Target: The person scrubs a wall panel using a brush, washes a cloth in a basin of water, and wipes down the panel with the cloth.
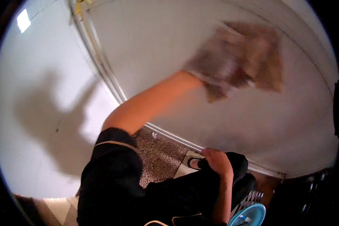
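A brown-grey cloth, blurred by motion, lies against the pale panel at the upper right. My left hand is on it, at the end of my outstretched left arm; the fingers are hidden in the folds and the blur. Low in the view, my right hand rests by my dark-clothed knee, near the panel's bottom edge. Its fingers look curled together, and no object shows in them.
The pale panel meets a white wall at a trimmed corner. A brown speckled mat covers part of the floor. At the bottom right stand a light blue basin and a slotted basket.
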`<state>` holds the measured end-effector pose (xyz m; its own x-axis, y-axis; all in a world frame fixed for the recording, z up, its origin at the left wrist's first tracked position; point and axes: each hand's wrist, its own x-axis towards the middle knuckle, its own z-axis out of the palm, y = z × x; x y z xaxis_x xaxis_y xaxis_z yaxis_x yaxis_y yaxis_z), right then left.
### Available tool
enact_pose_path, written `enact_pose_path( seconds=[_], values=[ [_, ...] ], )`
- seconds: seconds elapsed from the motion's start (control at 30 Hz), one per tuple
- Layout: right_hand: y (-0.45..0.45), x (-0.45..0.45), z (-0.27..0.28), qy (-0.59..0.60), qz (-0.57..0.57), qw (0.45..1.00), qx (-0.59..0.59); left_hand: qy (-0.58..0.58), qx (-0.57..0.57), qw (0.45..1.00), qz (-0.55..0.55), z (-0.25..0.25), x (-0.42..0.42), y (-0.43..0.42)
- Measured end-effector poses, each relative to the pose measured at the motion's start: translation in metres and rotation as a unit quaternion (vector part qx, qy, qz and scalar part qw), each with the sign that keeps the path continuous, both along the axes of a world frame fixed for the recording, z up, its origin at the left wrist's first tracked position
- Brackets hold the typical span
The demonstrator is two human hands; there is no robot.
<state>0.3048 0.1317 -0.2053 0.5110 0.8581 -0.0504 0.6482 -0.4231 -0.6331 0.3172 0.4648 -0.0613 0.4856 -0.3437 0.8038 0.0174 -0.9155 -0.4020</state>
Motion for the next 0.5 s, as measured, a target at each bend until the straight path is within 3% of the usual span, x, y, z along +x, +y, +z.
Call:
enact_pose_path(
  seconds=[0.1,0.17,0.23,0.27,0.3,0.33,0.37,0.5],
  values=[
    [-0.015,0.004,-0.018,-0.015,0.01,1.0,-0.006,-0.033,-0.084,0.988,0.128,-0.006,-0.028,0.085],
    [-0.016,0.005,-0.019,-0.002,0.038,0.998,0.042,-0.087,-0.169,0.948,0.257,-0.007,-0.046,0.139],
    [-0.013,0.004,-0.012,0.05,0.009,0.998,0.024,-0.204,-0.25,0.883,0.341,-0.003,-0.066,0.189],
    [-0.014,0.003,-0.011,0.006,0.022,1.0,-0.008,-0.326,-0.183,0.886,0.276,0.0,-0.07,0.217],
    [-0.024,-0.006,-0.012,-0.048,0.036,0.998,-0.034,-0.33,-0.179,0.887,0.268,-0.004,-0.085,0.219],
    [-0.026,-0.009,-0.025,-0.052,0.027,0.998,-0.029,-0.184,-0.096,0.866,0.455,-0.014,-0.091,0.224],
    [-0.024,-0.003,-0.043,-0.079,0.044,0.995,-0.04,-0.158,-0.086,0.86,0.477,-0.014,-0.083,0.214],
    [-0.034,0.002,-0.039,-0.093,0.043,0.994,-0.034,-0.216,-0.099,0.933,0.27,0.012,-0.009,0.096]
  ],
)
